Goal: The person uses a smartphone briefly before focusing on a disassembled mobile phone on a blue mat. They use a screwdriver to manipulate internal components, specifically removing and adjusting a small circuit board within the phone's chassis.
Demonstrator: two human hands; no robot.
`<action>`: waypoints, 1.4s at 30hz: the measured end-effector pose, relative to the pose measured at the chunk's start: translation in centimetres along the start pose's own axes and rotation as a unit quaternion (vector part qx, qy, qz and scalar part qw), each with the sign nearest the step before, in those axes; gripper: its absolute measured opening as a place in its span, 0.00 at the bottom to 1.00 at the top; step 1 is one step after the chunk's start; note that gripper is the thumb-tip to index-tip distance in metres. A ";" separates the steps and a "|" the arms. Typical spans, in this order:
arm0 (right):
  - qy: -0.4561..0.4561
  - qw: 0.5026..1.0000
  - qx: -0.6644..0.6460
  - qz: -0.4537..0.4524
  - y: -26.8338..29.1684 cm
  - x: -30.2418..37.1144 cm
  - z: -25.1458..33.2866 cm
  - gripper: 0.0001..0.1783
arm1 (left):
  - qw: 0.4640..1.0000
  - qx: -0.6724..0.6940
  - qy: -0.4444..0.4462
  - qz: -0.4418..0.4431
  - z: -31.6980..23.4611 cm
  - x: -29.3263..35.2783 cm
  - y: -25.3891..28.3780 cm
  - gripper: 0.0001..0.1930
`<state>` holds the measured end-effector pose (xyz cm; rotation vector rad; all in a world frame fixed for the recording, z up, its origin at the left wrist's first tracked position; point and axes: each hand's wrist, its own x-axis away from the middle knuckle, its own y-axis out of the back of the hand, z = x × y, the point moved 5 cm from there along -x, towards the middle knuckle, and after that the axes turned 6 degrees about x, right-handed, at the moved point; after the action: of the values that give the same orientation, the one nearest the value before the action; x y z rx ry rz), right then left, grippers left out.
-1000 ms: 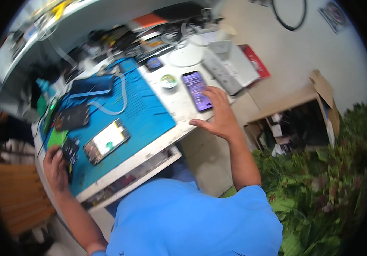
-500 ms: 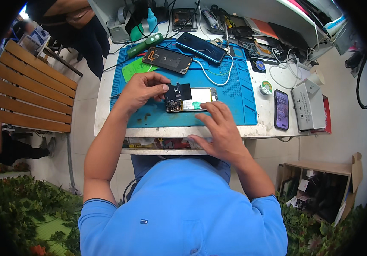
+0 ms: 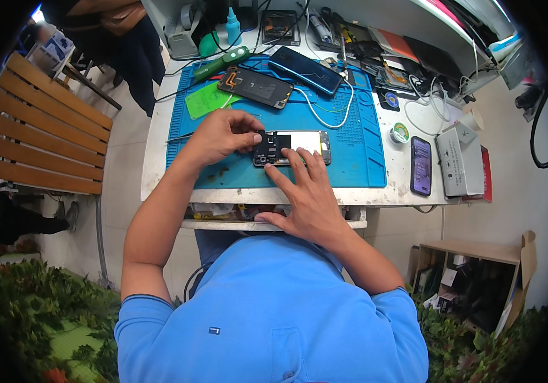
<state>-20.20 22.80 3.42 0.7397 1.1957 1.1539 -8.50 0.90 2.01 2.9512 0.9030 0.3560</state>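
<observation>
An opened phone (image 3: 325, 148) lies flat on the blue work mat (image 3: 236, 177), its white battery partly showing. Over its left end sits a black inner cover plate (image 3: 270, 147) with small cutouts. My left hand (image 3: 226, 137) pinches the plate's left edge between thumb and fingers. From the near side, my right hand (image 3: 309, 195) rests its fingertips on the phone and the plate's right part. Its fingers are spread and its thumb stretches out left over the table's front edge.
Behind the phone lie a detached dark back cover (image 3: 256, 87), a blue phone (image 3: 306, 70), a green card (image 3: 210, 101) and a green-handled tool (image 3: 222, 62). To the right are a solder reel (image 3: 399, 133), a lit phone (image 3: 421, 166) and a white box (image 3: 459, 161).
My left hand has lowered the black plate from a tilt onto the phone's left end. My right hand has moved left, its fingertips now on the phone.
</observation>
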 end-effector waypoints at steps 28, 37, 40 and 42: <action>0.069 0.997 -0.020 0.021 -0.5 -2.1 -0.8 0.50 | 0.949 -0.309 -0.023 -0.058 -3.3 0.6 -1.2 0.16; 0.124 0.988 -0.040 0.081 0.2 -4.6 -1.0 0.46 | 0.925 -0.329 -0.109 -0.154 -2.4 2.3 -0.6 0.19; 0.127 0.989 -0.046 0.062 0.0 -4.8 -1.0 0.46 | 0.929 -0.315 -0.137 -0.140 -2.5 2.6 -0.9 0.16; 0.127 0.989 -0.052 0.060 0.1 -4.9 -0.9 0.47 | 0.918 -0.344 -0.153 -0.125 -2.6 2.6 -1.1 0.14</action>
<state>-20.91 18.02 4.81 0.6053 1.3030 1.4327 -7.58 3.14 4.98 2.1421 0.8673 0.1451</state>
